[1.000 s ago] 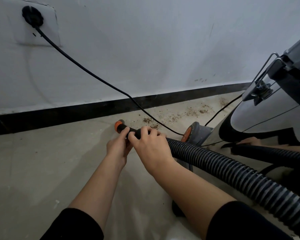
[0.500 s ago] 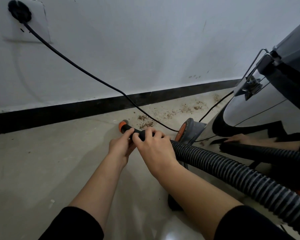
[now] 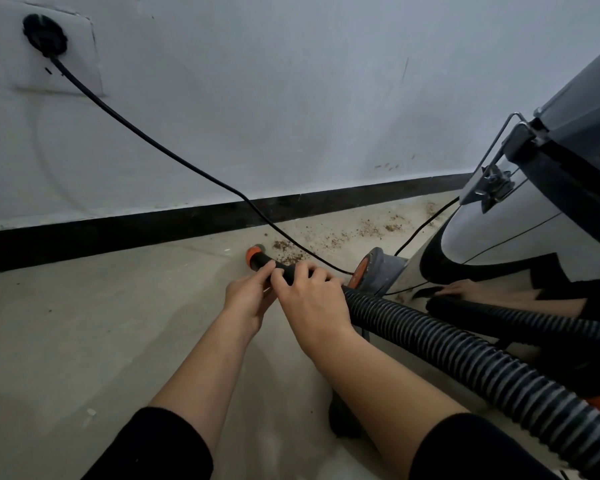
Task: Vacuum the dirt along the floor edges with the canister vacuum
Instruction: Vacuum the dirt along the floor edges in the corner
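1. Both hands hold the nozzle. My left hand grips it from below, thumb on top, just behind its orange tip. My right hand curls its fingers over it, touching the left, where the ribbed hose starts.
2. Beyond my fingertips the tip lies low over the floor, near the black skirting board but apart from it. Open floor spreads wide to the left of my left hand.
3. Right of my right hand room is tight. The canister stands close, its grey-and-orange wheel just past my knuckles. The power cord slants down from the plug and passes just behind the nozzle.
4. Dirt lies as brown crumbs beyond my right hand along the skirting board, the nearest patch just beside the nozzle.
5. The nozzle is smooth matte black and the hose is black with grey ridges. The canister is glossy and curved, mirroring a hand and the hose. The floor is pale and smooth; the wall is white and scuffed.
6. Since half a second ago both grips are unchanged, and the tip has crept slightly closer to that nearest patch.
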{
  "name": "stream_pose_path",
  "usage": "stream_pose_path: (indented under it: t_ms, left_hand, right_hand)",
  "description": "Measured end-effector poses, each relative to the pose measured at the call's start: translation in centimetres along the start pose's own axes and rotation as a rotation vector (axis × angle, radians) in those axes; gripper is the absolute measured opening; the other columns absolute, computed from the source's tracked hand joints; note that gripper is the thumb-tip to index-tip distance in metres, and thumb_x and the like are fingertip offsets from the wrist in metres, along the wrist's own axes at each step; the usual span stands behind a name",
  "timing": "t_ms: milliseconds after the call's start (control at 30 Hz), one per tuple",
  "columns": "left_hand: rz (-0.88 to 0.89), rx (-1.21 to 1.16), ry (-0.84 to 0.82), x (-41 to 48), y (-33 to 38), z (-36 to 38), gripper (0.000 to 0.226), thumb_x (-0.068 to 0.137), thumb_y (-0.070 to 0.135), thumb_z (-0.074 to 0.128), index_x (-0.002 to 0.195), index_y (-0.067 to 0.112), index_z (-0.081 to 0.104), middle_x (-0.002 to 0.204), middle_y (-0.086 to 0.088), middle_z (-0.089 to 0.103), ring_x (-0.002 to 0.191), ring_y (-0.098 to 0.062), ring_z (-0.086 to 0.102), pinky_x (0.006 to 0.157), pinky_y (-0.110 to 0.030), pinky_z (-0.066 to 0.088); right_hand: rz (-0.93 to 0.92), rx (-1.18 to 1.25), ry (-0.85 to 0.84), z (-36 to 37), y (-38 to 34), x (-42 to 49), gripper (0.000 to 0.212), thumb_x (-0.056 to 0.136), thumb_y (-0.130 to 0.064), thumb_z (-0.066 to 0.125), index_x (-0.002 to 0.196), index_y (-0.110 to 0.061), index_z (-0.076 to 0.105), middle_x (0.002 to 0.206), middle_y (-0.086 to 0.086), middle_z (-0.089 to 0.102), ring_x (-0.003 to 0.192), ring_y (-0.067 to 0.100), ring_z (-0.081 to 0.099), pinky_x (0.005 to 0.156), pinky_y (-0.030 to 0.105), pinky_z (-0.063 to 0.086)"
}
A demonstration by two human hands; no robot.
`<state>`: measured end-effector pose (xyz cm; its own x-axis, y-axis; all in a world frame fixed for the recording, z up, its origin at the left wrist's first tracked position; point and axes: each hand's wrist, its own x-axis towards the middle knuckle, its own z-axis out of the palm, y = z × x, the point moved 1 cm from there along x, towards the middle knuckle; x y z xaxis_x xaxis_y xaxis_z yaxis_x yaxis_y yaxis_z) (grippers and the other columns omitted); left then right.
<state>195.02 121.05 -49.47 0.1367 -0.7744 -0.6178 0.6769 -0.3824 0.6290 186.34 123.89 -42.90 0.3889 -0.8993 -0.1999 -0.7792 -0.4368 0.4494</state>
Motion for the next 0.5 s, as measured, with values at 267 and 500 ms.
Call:
stream_pose_path:
  t_ms: [267, 500]
  left_hand:
    - [0.003, 0.0, -0.025, 1.0, -0.2, 0.2, 0.03, 0.091, 0.014, 0.067, 0.112, -0.007, 0.065, 0.089, -0.014, 0.07, 0.072, -0.017, 0.069, 0.048, -0.02, 0.053]
    - [-0.035, 0.033, -0.051, 1.0, -1.0, 0.8, 0.029, 0.091, 0.014, 0.067, 0.11, -0.007, 0.066, 0.088, -0.015, 0.071, 0.071, -0.017, 0.068, 0.047, -0.02, 0.053]
  right_hand:
    - [0.001, -0.005, 0.009, 1.0, 0.0, 0.8, 0.06, 0.095, -0.007, 0.046, 0.145, -0.006, 0.013, 0.131, 0.037, 0.032, 0.109, 0.048, 0.049, 0.088, 0.059, 0.046]
    - [0.02, -0.012, -0.004, 1.4, 0.4, 0.1, 0.06, 0.094, -0.007, 0.047, 0.145, -0.006, 0.015, 0.129, 0.036, 0.034, 0.108, 0.048, 0.05, 0.085, 0.059, 0.045]
